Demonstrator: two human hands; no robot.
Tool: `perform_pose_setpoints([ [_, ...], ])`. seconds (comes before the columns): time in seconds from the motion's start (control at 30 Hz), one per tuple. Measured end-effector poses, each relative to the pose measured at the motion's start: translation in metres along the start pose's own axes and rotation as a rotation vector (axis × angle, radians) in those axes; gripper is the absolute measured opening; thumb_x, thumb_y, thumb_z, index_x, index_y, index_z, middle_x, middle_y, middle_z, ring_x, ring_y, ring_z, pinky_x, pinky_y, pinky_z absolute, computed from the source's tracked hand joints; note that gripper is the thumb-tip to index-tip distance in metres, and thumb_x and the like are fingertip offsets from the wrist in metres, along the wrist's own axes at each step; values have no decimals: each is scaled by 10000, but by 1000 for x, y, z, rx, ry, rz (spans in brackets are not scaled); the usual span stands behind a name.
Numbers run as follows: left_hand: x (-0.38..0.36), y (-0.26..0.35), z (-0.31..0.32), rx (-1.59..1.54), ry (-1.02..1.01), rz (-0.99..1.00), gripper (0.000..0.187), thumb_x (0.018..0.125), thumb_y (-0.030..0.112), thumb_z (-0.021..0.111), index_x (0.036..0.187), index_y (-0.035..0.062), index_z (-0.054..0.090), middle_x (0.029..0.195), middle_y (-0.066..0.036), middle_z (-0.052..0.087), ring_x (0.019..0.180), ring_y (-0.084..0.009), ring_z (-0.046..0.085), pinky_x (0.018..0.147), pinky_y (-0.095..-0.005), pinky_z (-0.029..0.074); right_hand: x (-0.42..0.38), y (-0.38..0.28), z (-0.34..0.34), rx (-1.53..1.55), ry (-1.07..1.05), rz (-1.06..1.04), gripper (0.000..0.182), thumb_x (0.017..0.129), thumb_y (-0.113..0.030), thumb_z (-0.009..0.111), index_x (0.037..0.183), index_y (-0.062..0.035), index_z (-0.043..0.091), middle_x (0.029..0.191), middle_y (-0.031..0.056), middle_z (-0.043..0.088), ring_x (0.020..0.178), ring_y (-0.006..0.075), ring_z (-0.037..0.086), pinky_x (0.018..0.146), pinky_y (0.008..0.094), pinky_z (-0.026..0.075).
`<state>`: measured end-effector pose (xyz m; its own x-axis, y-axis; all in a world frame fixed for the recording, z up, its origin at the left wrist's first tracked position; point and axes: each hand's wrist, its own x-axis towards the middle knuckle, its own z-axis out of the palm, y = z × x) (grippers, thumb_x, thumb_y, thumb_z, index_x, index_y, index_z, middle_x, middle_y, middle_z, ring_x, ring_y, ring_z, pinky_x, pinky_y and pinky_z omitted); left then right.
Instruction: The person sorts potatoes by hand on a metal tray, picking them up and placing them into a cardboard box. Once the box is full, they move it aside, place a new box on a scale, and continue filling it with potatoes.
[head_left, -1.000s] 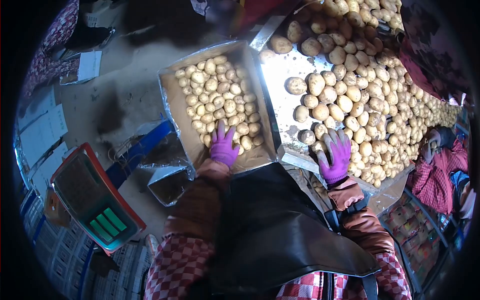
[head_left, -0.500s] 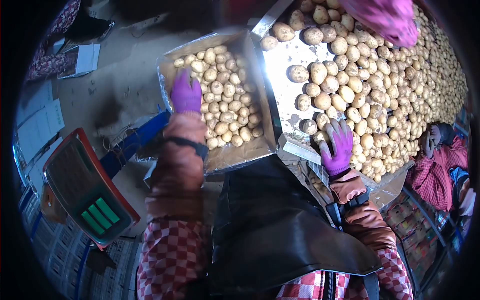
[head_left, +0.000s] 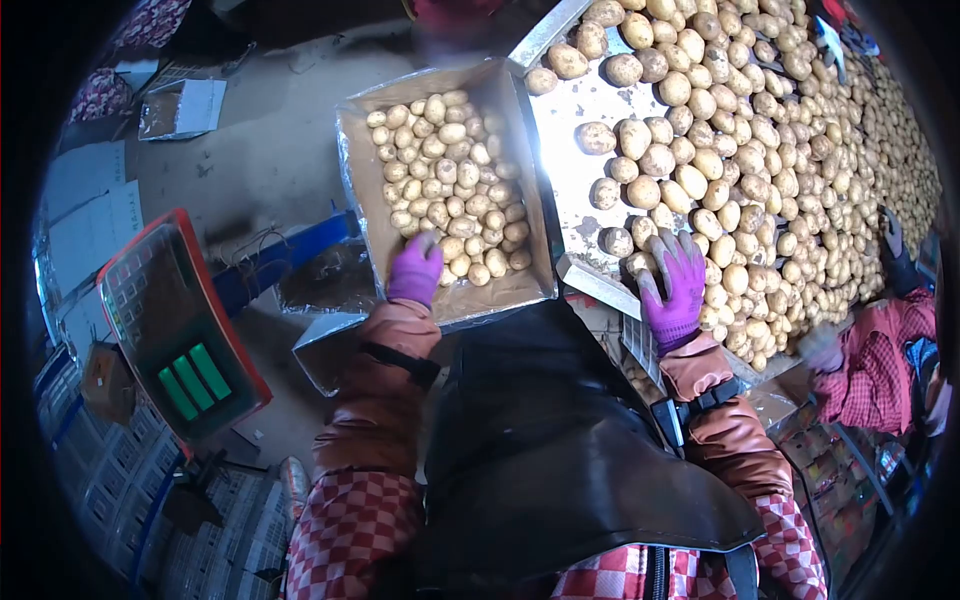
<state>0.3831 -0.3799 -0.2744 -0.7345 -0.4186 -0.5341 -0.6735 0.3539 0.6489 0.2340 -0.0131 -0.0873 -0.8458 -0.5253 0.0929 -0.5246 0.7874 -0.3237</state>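
Observation:
My left hand (head_left: 416, 270), in a purple glove, is at the near left corner inside a cardboard box (head_left: 365, 210) of potatoes. Its fingers look bent against the potatoes at that corner; whether it grips one is hidden. My right hand (head_left: 674, 285), gloved the same way, lies on the near left edge of the big potato pile (head_left: 740, 190), fingers spread. The pile rests on a pale metal table (head_left: 575, 165), which adjoins the box's right side. Loose potatoes (head_left: 597, 138) lie on the bare metal.
A scale display with green digits (head_left: 185, 330) stands at left on a blue post (head_left: 290, 250). An open carton (head_left: 182, 108) lies on the floor beyond. A co-worker in a red checked sleeve (head_left: 870, 375) is at the right edge of the pile.
My left hand has moved nearer, from the box's far left side to its near left corner. The pink-sleeved arm over the pile is gone. The co-worker's hands at right have moved.

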Motion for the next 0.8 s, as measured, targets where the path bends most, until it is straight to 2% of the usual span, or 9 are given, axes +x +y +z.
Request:
perform_pose_setpoints([
  [0.07, -19, -10, 23, 354, 119, 138, 453, 838, 300, 677, 1263, 159, 613, 1232, -176, 626, 1092, -352, 619, 935, -398, 502, 0, 0, 0, -5, 4, -9, 523, 793, -175, 711, 1298, -102, 596, 1329, 136, 579, 1278, 397, 474, 1090, 529, 328],
  [0.13, -23, -26, 48, 431, 123, 237, 513, 820, 317, 682, 1307, 188, 583, 1299, -161, 596, 1133, -343, 603, 963, -397, 494, 0, -1, -1, -11, 12, -16, 525, 791, -176, 712, 1298, -102, 596, 1329, 137, 578, 1282, 395, 472, 1092, 528, 327],
  [0.2, -19, -39, 67, 235, 21, 306, 558, 812, 324, 680, 1343, 211, 553, 1349, -147, 567, 1159, -338, 590, 984, -397, 488, -1, -1, 0, -6, 26, -34, 526, 790, -177, 712, 1297, -101, 595, 1329, 137, 578, 1282, 394, 472, 1091, 528, 328],
  [0.23, -24, -18, 51, 72, -76, 236, 518, 830, 319, 662, 1326, 196, 574, 1276, -153, 615, 1131, -338, 608, 970, -406, 495, -2, 0, 1, 2, 34, -48, 526, 790, -177, 711, 1297, -100, 594, 1328, 137, 578, 1280, 394, 473, 1090, 528, 329],
  [0.33, -42, 2, 36, -37, -359, 28, 445, 857, 184, 666, 1297, 143, 614, 1266, -162, 630, 1190, -302, 596, 1028, -346, 460, -2, 1, 1, 22, 42, -67, 522, 793, -182, 708, 1294, -98, 591, 1332, 136, 575, 1281, 393, 471, 1089, 530, 325],
  [0.37, -53, 2, 37, 63, -255, 136, 408, 883, 165, 642, 1288, 115, 621, 1179, -144, 678, 1135, -266, 639, 1003, -322, 475, -2, 2, 0, 27, 40, -68, 519, 795, -185, 707, 1293, -98, 589, 1334, 135, 573, 1282, 393, 469, 1090, 531, 322],
  [0.47, -91, 29, 29, -134, 116, 244, 392, 861, 198, 665, 1240, 100, 637, 1065, -147, 701, 1000, -358, 663, 910, -399, 525, -7, 7, 4, 36, 75, -93, 515, 802, -201, 703, 1293, -98, 584, 1340, 132, 568, 1288, 392, 459, 1092, 534, 312],
  [0.6, -122, 37, 37, -116, 298, 208, 375, 858, 134, 649, 1228, 72, 641, 1142, -171, 675, 1074, -324, 645, 939, -391, 504, -11, 9, 7, 20, 84, -89, 522, 813, -231, 706, 1304, -109, 577, 1350, 128, 564, 1303, 384, 451, 1110, 531, 291],
  [0.8, -159, 38, 30, -169, 507, 126, 380, 847, 99, 643, 1221, 27, 635, 1119, -181, 684, 1038, -311, 662, 927, -391, 509, -13, 12, 11, 49, 106, -95, 517, 821, -265, 700, 1303, -116, 585, 1344, 126, 571, 1306, 381, 449, 1118, 531, 280],
])
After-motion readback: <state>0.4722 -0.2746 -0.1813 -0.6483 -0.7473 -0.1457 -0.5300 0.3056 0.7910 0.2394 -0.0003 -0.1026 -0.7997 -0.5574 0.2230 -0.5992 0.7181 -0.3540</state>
